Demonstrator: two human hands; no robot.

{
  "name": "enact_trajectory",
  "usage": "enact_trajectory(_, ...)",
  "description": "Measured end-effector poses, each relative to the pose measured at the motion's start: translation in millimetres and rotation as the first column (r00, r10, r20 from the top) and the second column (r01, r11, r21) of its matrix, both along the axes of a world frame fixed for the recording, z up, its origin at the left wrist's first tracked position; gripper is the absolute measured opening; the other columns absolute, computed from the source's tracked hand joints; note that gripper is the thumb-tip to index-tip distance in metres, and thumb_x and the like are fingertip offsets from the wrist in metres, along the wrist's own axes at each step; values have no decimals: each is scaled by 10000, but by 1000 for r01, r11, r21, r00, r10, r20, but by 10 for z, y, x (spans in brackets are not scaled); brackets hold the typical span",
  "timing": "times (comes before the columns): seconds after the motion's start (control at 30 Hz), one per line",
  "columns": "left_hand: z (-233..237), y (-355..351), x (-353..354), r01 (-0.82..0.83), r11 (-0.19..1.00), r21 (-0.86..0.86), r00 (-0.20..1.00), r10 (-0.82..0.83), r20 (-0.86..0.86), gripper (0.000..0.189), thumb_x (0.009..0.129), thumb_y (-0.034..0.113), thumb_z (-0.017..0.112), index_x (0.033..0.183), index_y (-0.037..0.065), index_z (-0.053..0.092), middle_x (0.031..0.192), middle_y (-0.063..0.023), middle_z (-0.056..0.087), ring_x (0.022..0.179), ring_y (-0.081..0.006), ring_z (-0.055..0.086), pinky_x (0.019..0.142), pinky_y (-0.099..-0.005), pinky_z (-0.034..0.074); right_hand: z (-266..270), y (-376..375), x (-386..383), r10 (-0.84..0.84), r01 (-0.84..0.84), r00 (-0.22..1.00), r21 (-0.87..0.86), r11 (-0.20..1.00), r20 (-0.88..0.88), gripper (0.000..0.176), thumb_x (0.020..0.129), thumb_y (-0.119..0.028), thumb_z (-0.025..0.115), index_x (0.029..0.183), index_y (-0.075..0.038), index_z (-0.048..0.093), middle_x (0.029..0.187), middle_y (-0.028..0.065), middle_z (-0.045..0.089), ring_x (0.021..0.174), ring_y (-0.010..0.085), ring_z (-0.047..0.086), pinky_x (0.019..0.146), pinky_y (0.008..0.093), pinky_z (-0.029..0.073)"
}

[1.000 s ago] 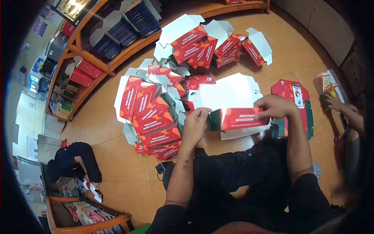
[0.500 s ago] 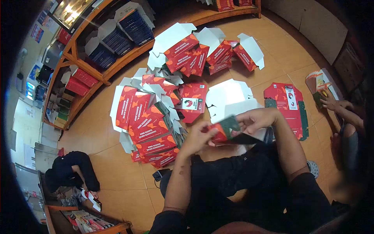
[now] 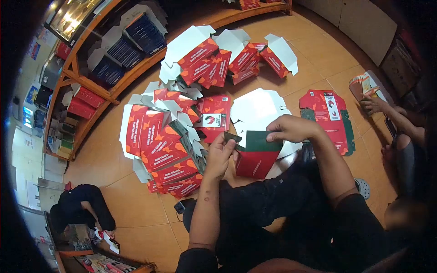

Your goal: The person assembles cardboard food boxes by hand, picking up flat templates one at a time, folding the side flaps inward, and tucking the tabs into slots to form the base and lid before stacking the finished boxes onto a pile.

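Note:
My left hand [image 3: 221, 157] pinches a dark green flap at the left side of a red and green carton [image 3: 258, 161]. The carton hangs above my lap, its green band on top and its red panel below. Fingers of my right hand [image 3: 293, 129] are closed on its upper right corner. Just beyond lies a white unfolded carton sheet [image 3: 259, 107], with a flat red carton [image 3: 216, 113] to its left. Right of it is a red and green carton sheet [image 3: 324, 119]. Folded red cartons [image 3: 170, 157] are heaped at the left.
More red cartons [image 3: 200, 59] stand near a wooden shelf [image 3: 150, 68] holding dark blue cartons [image 3: 145, 34]. At the right, another person's hand [image 3: 374, 104] touches a stack of orange-edged pieces [image 3: 362, 86]. A person in dark clothes [image 3: 84, 204] bends down at the lower left.
The carton between my hands has turned and now shows a long red panel below a green band. My right hand has moved up its edge. The whole view has shifted slightly.

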State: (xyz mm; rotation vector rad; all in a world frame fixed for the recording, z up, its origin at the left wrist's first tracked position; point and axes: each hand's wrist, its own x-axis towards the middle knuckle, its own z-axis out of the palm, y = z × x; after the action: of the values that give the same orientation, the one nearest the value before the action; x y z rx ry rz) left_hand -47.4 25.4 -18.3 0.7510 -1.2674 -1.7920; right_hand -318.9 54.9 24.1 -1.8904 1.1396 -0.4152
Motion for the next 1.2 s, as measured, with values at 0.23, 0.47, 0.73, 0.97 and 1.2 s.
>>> enact_trajectory(0.23, -55, 239, -227, 153, 934, -324, 784, 86, 615, 304, 935, 281, 648, 1079, 15, 619, 721, -88, 619, 582, -195, 581, 550, -322, 447, -190, 21, 96, 110, -126, 953, -38, 991, -284, 354, 976, -317, 520, 897, 8, 636, 792, 228, 626, 792, 391, 620, 752, 458, 467)
enact_trajectory(0.47, -24, 320, -311, 148, 864, -482, 608, 305, 733, 348, 900, 366, 653, 1025, 41, 652, 718, -189, 639, 653, -361, 637, 616, -441, 488, -172, 15, 129, 112, -123, 924, -8, 992, -364, 302, 947, -304, 548, 929, -24, 660, 850, 215, 656, 851, 402, 630, 783, 470, 473)
enact_trajectory(0.73, -99, 442, -342, 356, 773, -525, 608, 235, 758, 242, 923, 307, 626, 997, 81, 670, 801, -201, 661, 755, -402, 646, 669, -447, 502, -242, 39, 240, 171, -195, 901, -22, 980, -398, 269, 921, -309, 583, 970, -65, 685, 875, 191, 677, 881, 395, 639, 795, 466, 485)
enact_trajectory(0.97, -62, 292, -280, 224, 902, -369, 669, 133, 731, 319, 905, 360, 671, 923, 42, 695, 684, -165, 613, 637, -253, 637, 615, -357, 479, -84, 30, 134, 130, -143, 956, -29, 989, -263, 215, 903, -234, 609, 960, -38, 676, 879, 190, 675, 842, 376, 641, 793, 457, 482)
enact_trajectory(1.2, 181, 309, -193, -225, 850, -475, 823, 428, 375, 275, 901, 240, 706, 812, -18, 674, 661, -49, 621, 607, -107, 550, 567, -296, 447, 191, 41, 81, -342, 852, 384, -187, 489, 858, 152, 977, -64, 532, 879, 13, 619, 817, 37, 606, 768, 117, 590, 710, 260, 477)
